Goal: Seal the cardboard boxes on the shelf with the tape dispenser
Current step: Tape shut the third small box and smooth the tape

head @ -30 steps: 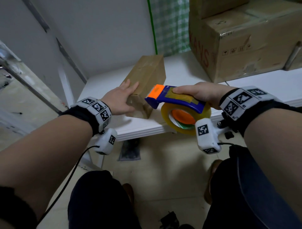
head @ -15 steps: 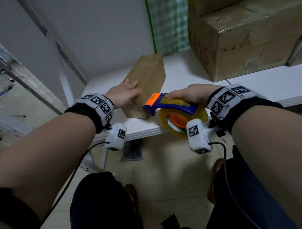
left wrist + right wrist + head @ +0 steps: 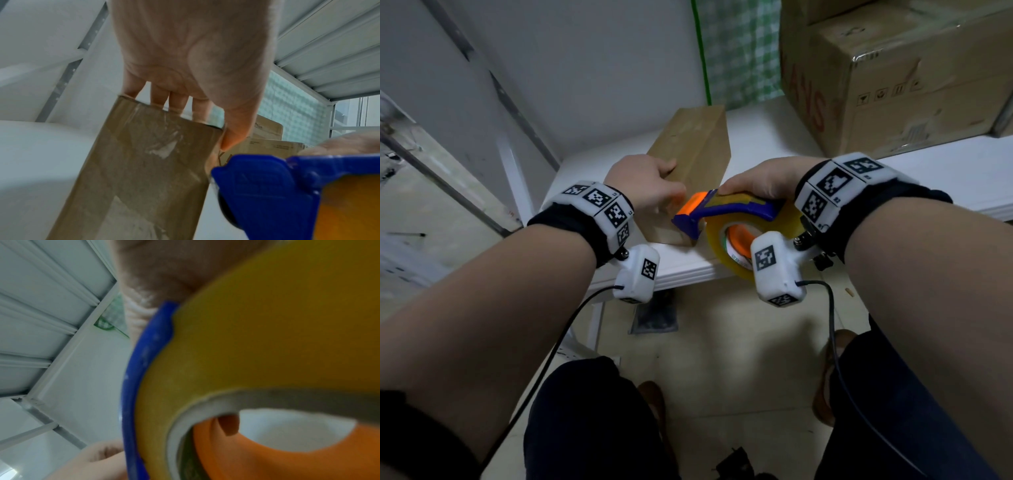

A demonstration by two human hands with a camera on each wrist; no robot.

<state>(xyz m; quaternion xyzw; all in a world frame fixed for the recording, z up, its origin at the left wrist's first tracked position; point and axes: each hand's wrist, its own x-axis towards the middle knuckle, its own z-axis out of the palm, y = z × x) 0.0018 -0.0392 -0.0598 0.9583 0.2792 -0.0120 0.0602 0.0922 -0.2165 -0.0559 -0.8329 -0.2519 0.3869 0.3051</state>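
A small brown cardboard box stands near the front edge of the white shelf. My left hand holds its near end; in the left wrist view the fingers reach over the top edge of the box and the thumb presses its right corner. My right hand grips the blue tape dispenser. Its orange nose sits at the box's near right corner, beside my left thumb. The yellow tape roll hangs below the handle and fills the right wrist view.
A large cardboard box stands at the back right of the shelf, with another stacked on it. A white wall panel and metal upright close off the left side. Tiled floor and my legs lie below the shelf edge.
My left hand drew back from lying flat on the box's top to holding its near end. The dispenser's nose moved left, up against the box's near corner.
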